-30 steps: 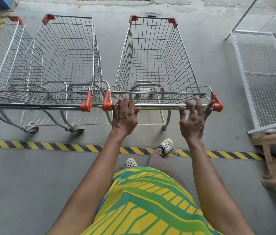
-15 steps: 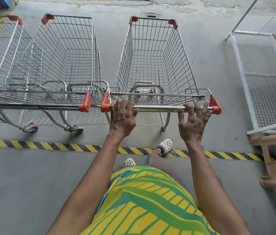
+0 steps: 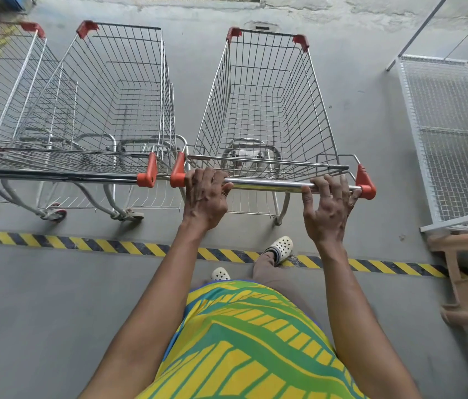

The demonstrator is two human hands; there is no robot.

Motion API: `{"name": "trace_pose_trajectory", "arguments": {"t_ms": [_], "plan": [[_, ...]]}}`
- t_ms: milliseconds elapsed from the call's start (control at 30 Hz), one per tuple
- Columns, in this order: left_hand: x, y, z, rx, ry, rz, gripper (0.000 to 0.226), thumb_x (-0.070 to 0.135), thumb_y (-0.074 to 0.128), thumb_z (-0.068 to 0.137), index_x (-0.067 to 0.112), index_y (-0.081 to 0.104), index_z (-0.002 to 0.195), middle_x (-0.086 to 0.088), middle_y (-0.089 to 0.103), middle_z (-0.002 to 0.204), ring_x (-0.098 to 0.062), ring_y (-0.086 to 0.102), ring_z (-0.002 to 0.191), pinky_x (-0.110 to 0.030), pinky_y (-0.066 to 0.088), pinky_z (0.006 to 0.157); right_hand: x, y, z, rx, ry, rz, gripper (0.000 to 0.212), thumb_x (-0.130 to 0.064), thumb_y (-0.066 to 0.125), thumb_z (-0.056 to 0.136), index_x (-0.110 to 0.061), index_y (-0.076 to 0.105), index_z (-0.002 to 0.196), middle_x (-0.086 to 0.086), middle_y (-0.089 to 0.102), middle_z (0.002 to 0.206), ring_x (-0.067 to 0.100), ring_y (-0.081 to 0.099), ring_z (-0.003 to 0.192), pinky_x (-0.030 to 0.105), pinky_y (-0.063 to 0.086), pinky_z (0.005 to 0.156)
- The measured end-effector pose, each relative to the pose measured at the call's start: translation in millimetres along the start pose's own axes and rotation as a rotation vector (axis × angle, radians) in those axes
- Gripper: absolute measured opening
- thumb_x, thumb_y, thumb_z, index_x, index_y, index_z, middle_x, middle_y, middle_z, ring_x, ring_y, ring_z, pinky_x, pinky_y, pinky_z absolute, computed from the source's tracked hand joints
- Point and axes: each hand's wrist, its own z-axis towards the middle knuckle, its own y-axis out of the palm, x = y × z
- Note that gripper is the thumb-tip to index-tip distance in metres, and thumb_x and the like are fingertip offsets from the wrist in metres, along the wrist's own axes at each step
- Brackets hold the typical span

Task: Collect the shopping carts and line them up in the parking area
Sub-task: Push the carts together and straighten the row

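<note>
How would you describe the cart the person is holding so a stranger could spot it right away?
Find the yellow-and-black striped line across the grey floor; a row of wire shopping carts stands just beyond it. The held cart is the rightmost, next to a white mesh rack. It alone has the left hand and right hand on its shiny handle bar.

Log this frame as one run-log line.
left hand grips chrome handlebar | right hand fingers loose on bar | wire shopping cart beside parked wire cart | past striped floor tape
</note>
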Motion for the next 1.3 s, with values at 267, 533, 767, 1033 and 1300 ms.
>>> {"name": "trace_pose_trajectory", "arguments": {"t_ms": [267,533,767,1033,1300], "plan": [[3,-3,-1,0.009,0.006,-0.005,0.039,0.036,0.033,0.096,0.014,0.064,0.106,-0.008,0.059,0.098,-0.028,0.047,0.092,-0.041,0.028,0.094,0,-2,3,-0.034,0.015,0.034,0.042,-0.058,0.042,0.103,-0.028,0.063,0.123,-0.001,0.047,0.153,0.025,0.016,0.157,0.051,-0.009,0.125],[10,-20,-9,0.201,-0.156,-0.305,0.022,0.034,0.055,0.097,0.022,0.068,0.109,0.001,0.057,0.110,-0.021,0.047,0.113,-0.035,0.030,0.098,-9,-10,5,0.004,0.072,0.133,0.045,-0.055,0.048,0.102,-0.029,0.059,0.136,0.001,0.022,0.170,0.021,-0.001,0.159,0.037,-0.019,0.122],[-16,-52,-41,0.305,-1.425,-1.659,0.018,0.021,0.046,0.096,0.016,0.063,0.092,-0.003,0.062,0.081,-0.015,0.058,0.072,-0.031,0.047,0.071,-18,-13,5,0.051,0.082,0.218,0.044,-0.052,0.048,0.103,-0.025,0.060,0.135,0.001,0.022,0.170,0.022,0.002,0.159,0.053,0.000,0.127],[-17,-51,-7,0.229,-1.360,-2.056,0.034,0.022,0.039,0.092,0.009,0.066,0.110,-0.021,0.063,0.103,-0.036,0.069,0.092,-0.062,0.048,0.099,-18,3,6,-0.031,0.100,0.135,0.051,-0.061,0.044,0.099,-0.027,0.063,0.131,0.001,0.019,0.171,0.024,-0.001,0.159,0.056,-0.007,0.125],[-14,-51,-2,0.291,-1.330,-2.188,0.046,0.019,0.035,0.094,-0.003,0.066,0.120,-0.023,0.071,0.096,-0.035,0.074,0.086,-0.062,0.047,0.100,-16,4,13,-0.108,0.085,0.052,0.052,-0.062,0.036,0.102,-0.036,0.050,0.145,-0.001,-0.010,0.172,0.030,-0.024,0.155,0.054,-0.024,0.117]]}}
